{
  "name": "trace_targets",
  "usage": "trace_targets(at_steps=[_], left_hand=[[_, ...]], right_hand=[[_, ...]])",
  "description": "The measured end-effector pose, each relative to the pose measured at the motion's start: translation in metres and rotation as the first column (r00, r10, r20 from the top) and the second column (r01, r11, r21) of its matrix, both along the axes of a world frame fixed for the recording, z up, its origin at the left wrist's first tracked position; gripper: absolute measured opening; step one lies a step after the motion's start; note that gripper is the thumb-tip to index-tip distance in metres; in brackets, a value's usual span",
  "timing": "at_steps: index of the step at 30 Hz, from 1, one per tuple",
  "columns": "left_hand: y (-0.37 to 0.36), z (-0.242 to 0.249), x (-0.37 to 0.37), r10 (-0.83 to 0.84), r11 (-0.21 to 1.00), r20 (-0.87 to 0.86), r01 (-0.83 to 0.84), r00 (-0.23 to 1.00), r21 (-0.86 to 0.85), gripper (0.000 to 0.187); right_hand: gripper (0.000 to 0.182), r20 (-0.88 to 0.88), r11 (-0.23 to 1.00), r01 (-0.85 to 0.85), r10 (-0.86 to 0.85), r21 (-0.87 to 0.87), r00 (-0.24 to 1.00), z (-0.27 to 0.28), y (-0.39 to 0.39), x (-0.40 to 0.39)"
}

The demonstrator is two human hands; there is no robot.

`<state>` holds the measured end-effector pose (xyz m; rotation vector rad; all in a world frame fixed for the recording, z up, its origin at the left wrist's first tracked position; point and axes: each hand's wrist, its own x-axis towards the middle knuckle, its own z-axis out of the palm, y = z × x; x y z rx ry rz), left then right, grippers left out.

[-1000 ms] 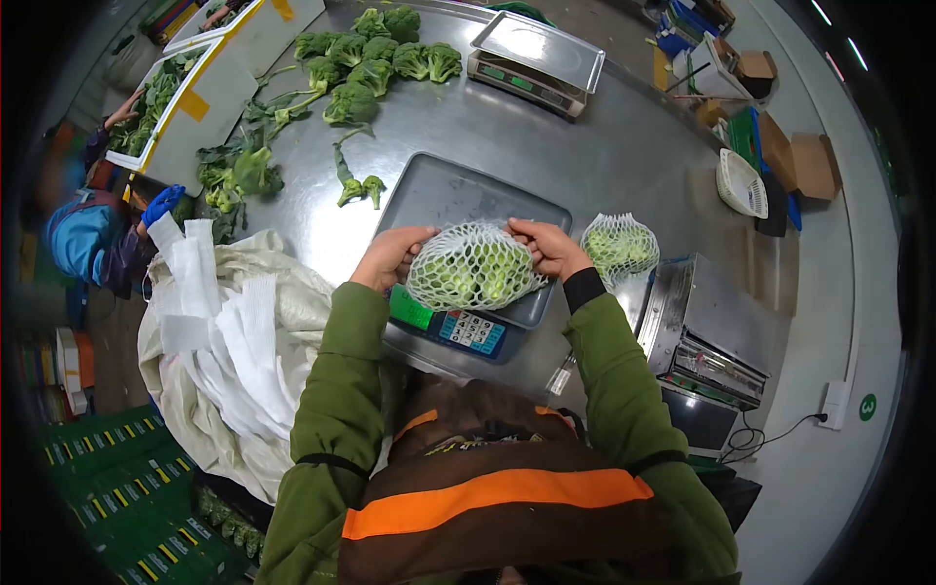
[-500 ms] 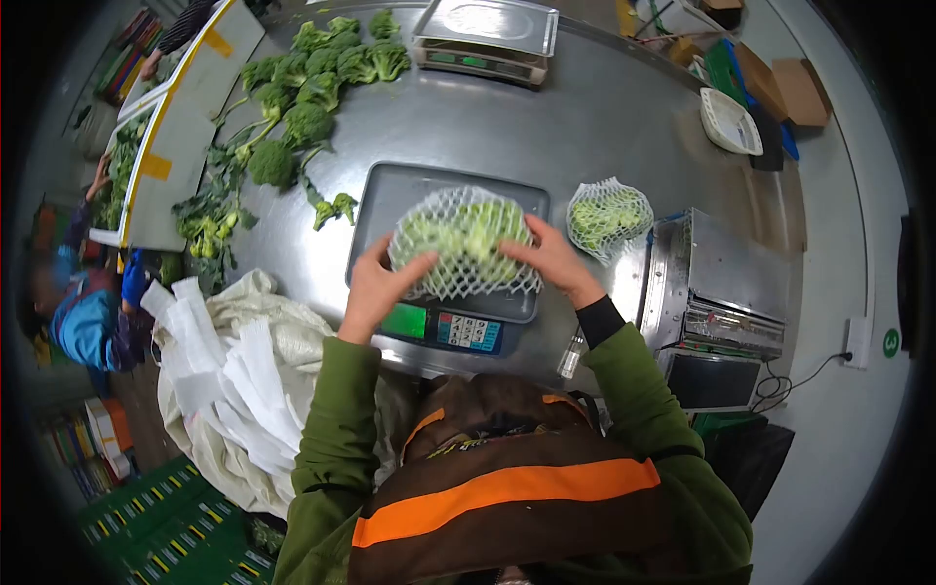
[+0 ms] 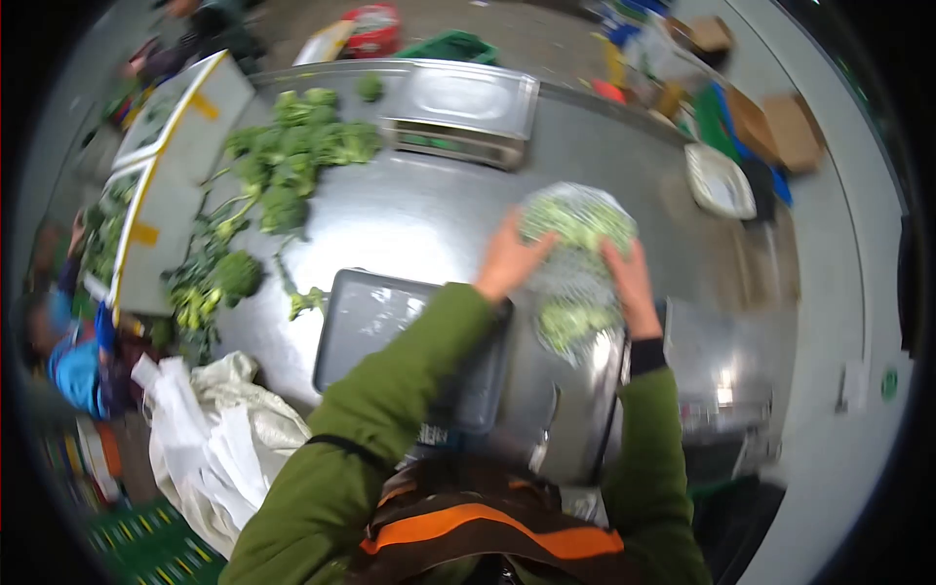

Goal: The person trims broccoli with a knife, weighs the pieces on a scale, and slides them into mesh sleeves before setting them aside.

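Note:
Both my hands hold a green vegetable bundle in white foam net (image 3: 577,216), over the right part of the steel table; blur hides whether it is broccoli. My left hand (image 3: 512,258) grips its left side and my right hand (image 3: 629,288) its right side. Just below lies a second net-wrapped green bundle (image 3: 575,330), partly overlapped by the held one in view. The grey tray (image 3: 366,327) on the scale near my body has nothing in it, and my left sleeve covers part of it.
Loose broccoli (image 3: 283,207) heaps at the table's left. A second scale (image 3: 458,107) stands at the back. White-walled boxes (image 3: 180,180) line the left edge near a co-worker (image 3: 73,361). At right are a white basket (image 3: 720,183) and a metal machine (image 3: 717,361); a white sack (image 3: 244,390) sits lower left.
My hands have lifted the net-wrapped bundle off the grey tray and carried it right and away from me, beside the second bundle. The camera view has shifted too.

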<state>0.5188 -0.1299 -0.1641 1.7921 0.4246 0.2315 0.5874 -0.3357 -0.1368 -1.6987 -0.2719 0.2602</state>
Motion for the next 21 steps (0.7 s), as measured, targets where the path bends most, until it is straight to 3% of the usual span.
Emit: trace_targets(at_steps=[2, 4, 6, 7, 8, 9, 10, 12, 14, 16, 17, 18, 19, 20, 21], left_hand=[[-0.015, -0.034, 0.039, -0.072, 0.997, 0.118, 0.076, 0.990, -0.030, 0.080], [-0.040, -0.055, 0.057, 0.004, 0.984, 0.031, -0.010, 1.000, 0.178, 0.084], [-0.049, -0.087, 0.068, -0.124, 0.983, -0.027, 0.127, 0.992, 0.135, 0.082], [-0.043, -0.088, 0.066, -0.104, 0.985, -0.030, 0.107, 0.994, 0.139, 0.082], [-0.037, -0.084, 0.060, -0.252, 0.957, -0.084, 0.261, 0.964, 0.123, 0.081], [-0.029, -0.079, 0.052, -0.383, 0.913, -0.138, 0.397, 0.913, 0.093, 0.079], [-0.016, -0.066, 0.041, -0.332, 0.934, -0.158, 0.348, 0.930, 0.083, 0.079], [0.023, -0.031, 0.016, -0.313, 0.949, 0.006, 0.313, 0.950, -0.034, 0.074], [0.073, -0.021, -0.015, -0.145, 0.981, 0.094, 0.155, 0.985, -0.114, 0.064], [0.140, -0.030, -0.051, 0.199, 0.976, 0.149, -0.182, 0.968, -0.122, 0.059], [0.180, -0.043, -0.070, 0.398, 0.909, 0.269, -0.417, 0.877, 0.015, 0.055], [0.216, -0.041, -0.098, 0.569, 0.768, 0.265, -0.618, 0.779, 0.167, 0.052], [0.263, -0.067, -0.127, 0.618, 0.589, 0.437, -0.753, 0.653, 0.294, 0.052], [0.298, -0.078, -0.161, 0.714, 0.395, 0.437, -0.830, 0.547, 0.393, 0.056], [0.342, -0.116, -0.189, 0.809, 0.096, 0.464, -0.860, 0.361, 0.502, 0.061]], right_hand=[[0.055, -0.013, 0.997, 0.068, -0.068, -0.021, 0.998, -0.018, -0.014, 0.031], [0.067, 0.159, 0.913, 0.284, -0.246, -0.293, 0.956, -0.036, -0.019, 0.044], [0.077, 0.100, 0.862, 0.287, -0.271, -0.418, 0.958, -0.077, -0.032, 0.064], [0.078, 0.065, 0.842, 0.193, -0.186, -0.504, 0.980, -0.112, -0.051, 0.076], [0.079, 0.021, 0.805, 0.084, -0.089, -0.587, 0.996, -0.140, -0.061, 0.084], [0.079, -0.015, 0.830, 0.106, -0.137, -0.548, 0.991, -0.135, -0.059, 0.078], [0.078, -0.066, 0.852, 0.117, -0.174, -0.511, 0.983, -0.129, -0.056, 0.070], [0.072, 0.276, 0.695, 0.310, -0.165, -0.648, 0.947, -0.144, -0.069, 0.073], [0.058, 0.594, 0.608, 0.549, -0.152, -0.574, 0.790, -0.113, -0.052, 0.037], [0.051, 0.556, 0.676, 0.475, -0.115, -0.563, 0.823, -0.082, -0.039, 0.003], [0.045, 0.517, 0.729, 0.408, -0.087, -0.550, 0.852, -0.073, -0.034, -0.013], [0.045, 0.526, 0.730, 0.404, -0.072, -0.551, 0.847, -0.068, -0.028, -0.029], [0.040, 0.495, 0.762, 0.385, -0.098, -0.521, 0.863, -0.063, -0.024, -0.045], [0.036, 0.462, 0.790, 0.369, -0.123, -0.490, 0.878, -0.059, -0.024, -0.056], [0.036, 0.474, 0.788, 0.369, -0.112, -0.493, 0.873, -0.061, -0.029, -0.061]])
